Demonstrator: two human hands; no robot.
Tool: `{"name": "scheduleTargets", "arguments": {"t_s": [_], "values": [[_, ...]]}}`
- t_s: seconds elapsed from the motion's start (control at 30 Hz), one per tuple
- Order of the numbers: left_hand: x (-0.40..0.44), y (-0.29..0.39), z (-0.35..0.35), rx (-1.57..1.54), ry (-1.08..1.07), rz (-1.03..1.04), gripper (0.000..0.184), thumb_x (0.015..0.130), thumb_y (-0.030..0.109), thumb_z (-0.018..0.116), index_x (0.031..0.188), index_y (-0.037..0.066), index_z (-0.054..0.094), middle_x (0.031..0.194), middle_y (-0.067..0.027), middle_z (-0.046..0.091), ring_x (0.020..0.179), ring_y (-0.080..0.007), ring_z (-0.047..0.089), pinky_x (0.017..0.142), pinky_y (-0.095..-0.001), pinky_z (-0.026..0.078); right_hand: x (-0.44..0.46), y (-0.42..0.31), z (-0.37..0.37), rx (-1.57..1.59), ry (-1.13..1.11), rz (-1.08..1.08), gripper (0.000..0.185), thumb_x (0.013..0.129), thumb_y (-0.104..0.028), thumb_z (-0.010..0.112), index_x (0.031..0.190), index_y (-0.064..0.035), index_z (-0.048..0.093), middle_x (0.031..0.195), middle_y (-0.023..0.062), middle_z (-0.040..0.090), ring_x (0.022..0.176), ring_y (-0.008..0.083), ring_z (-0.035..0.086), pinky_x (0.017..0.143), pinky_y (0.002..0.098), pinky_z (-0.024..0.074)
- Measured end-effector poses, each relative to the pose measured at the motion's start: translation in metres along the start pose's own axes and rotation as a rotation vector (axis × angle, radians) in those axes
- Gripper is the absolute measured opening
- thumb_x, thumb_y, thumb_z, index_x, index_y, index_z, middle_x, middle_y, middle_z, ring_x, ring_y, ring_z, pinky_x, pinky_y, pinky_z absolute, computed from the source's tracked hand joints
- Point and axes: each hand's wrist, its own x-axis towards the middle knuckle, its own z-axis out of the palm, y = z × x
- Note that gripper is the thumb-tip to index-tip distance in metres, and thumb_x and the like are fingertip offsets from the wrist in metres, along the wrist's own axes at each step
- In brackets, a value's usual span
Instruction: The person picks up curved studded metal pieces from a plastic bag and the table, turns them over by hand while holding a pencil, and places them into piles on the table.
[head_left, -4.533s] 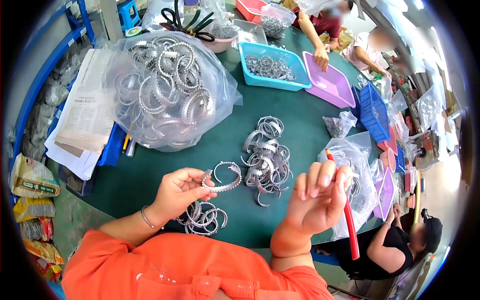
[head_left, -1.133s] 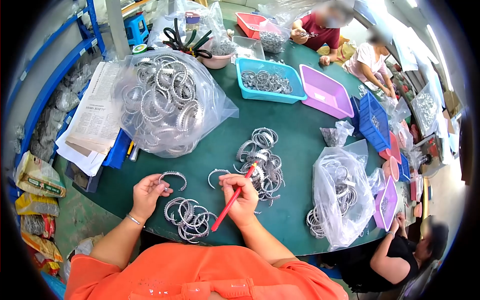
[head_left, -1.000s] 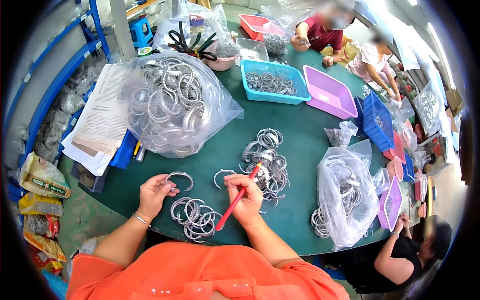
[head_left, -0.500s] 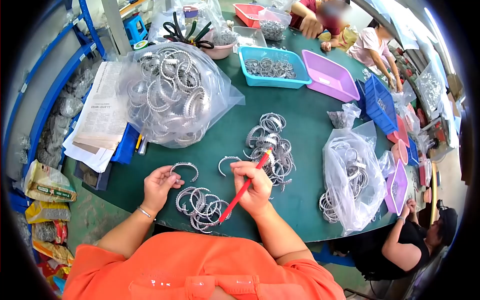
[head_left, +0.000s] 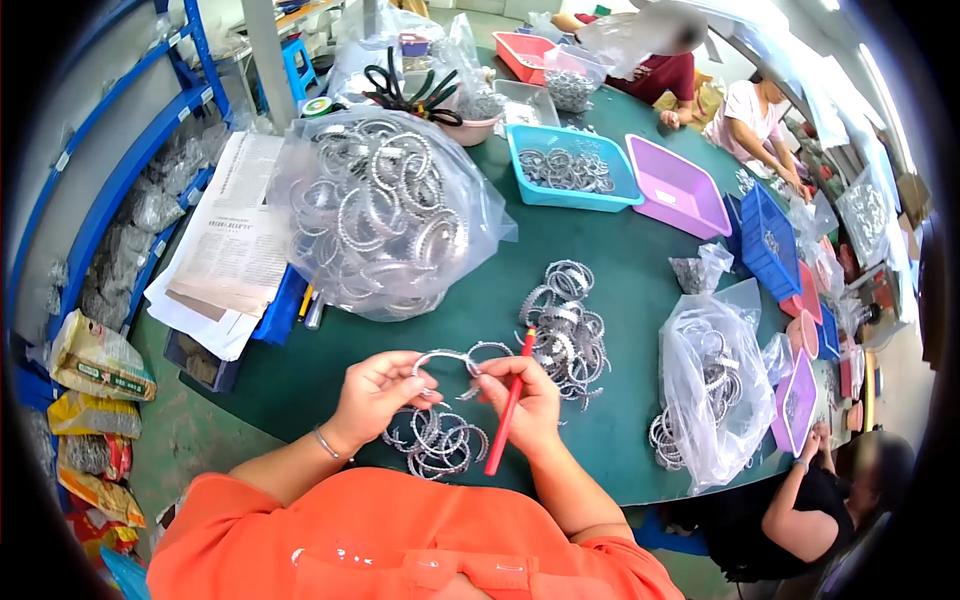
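Observation:
My left hand pinches a thin silver open bangle by one end. Opposite it, my right hand grips a red pencil-like stick, and a second silver bangle sits at its fingertips. The two bangles meet or overlap between my hands; whether they are linked I cannot tell. Just below lies a small heap of similar bangles. Beyond my right hand is a longer pile of bangles on the green table.
A large clear bag of bangles stands at back left, beside printed papers. A blue basin and a purple basin are at the back. Another bag lies right. Co-workers sit at the far side and lower right.
My hands have come together, bringing the two bangles into contact or overlap. The red stick has turned more upright. The whole view has shifted slightly.

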Motion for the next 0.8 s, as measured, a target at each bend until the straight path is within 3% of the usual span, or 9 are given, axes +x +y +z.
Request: {"name": "scheduleTargets", "arguments": {"t_s": [0.1,0.2,0.3,0.47,0.8], "values": [[0.001,0.003,0.003,-0.013,-0.017,-0.063,0.028,0.083,0.001,0.054,0.11,-0.005,0.048,0.088,-0.0157,0.06,0.074,-0.0206,0.063,0.061,-0.0261,0.053,-0.003,-0.007,-0.003,0.068,0.035,0.078,0.012,0.077,0.004,0.06,0.086,0.0007,0.052,0.085,0.0088,0.06,0.071,0.0119,0.058,0.06,0.0232,0.0497],[0.0,0.0,0.008,-0.043,-0.031,-0.047,0.036,0.079,-0.004,0.055,0.114,-0.005,0.045,0.09,-0.0138,0.058,0.075,-0.0161,0.059,0.068,-0.0258,0.051,-0.005,-0.011,-0.006,0.073,0.095,0.132,0.013,0.077,0.004,0.06,0.084,0.0002,0.05,0.085,0.0122,0.059,0.071,0.0151,0.059,0.056,0.0257,0.0521],[0.0,0.002,0.009,-0.044,-0.061,-0.06,0.045,0.075,-0.009,0.058,0.118,-0.006,0.043,0.094,-0.0129,0.056,0.08,-0.0175,0.059,0.072,-0.0273,0.051,-0.01,-0.011,-0.005,0.142,0.135,0.218,0.01,0.079,0.003,0.058,0.084,-0.0006,0.05,0.085,0.0129,0.06,0.072,0.0157,0.06,0.055,0.0245,0.0523],[0.001,0.004,0.004,-0.068,-0.092,-0.098,0.038,0.08,-0.004,0.056,0.116,-0.005,0.046,0.093,-0.0129,0.058,0.077,-0.0167,0.06,0.07,-0.0268,0.051,-0.014,-0.007,-0.006,0.18,0.137,0.242,0.01,0.08,0.002,0.057,0.085,-0.0013,0.05,0.086,0.0128,0.06,0.072,0.0144,0.06,0.055,0.023,0.0517],[0.002,0.0,0.004,0.046,-0.1,-0.157,0.025,0.085,0.002,0.052,0.109,-0.004,0.052,0.088,-0.0124,0.061,0.071,-0.0149,0.061,0.065,-0.0255,0.052,-0.024,-0.01,-0.008,0.04,0.149,0.039,0.014,0.077,0.004,0.06,0.084,-0.0011,0.05,0.085,0.0122,0.06,0.066,0.0098,0.054,0.056,0.0205,0.0457]]}}
